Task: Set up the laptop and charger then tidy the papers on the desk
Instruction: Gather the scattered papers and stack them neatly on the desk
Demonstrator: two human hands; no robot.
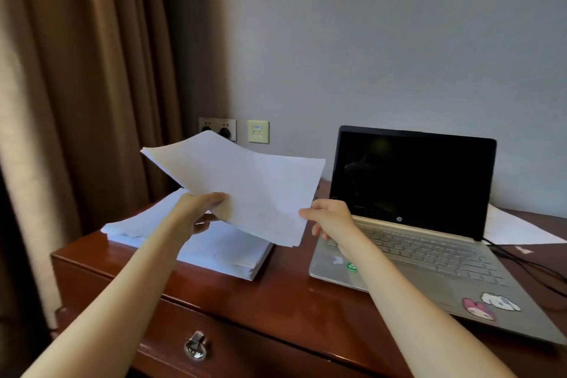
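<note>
Papers [245,184] held above stack [221,250] at left edge of desk [276,294]: left hand [196,209] grips them, right hand [329,219] apparently pinches their edge; laptop [411,224] open beside.

Two arms of one person, seen from the head camera; left forearm [116,291] bare along all of its visible length, from the lower left edge of the view to the wrist; right forearm [414,301] likewise bare, from the lower right edge to the wrist; both slender and smooth in outline, narrowing towards the wrist; left hand [196,210] bare, its thumb in plain sight and its fingers mostly hidden; right hand [329,219] bare, showing its back and knuckles; nails too small to tell; upper arms outside the view.
</note>
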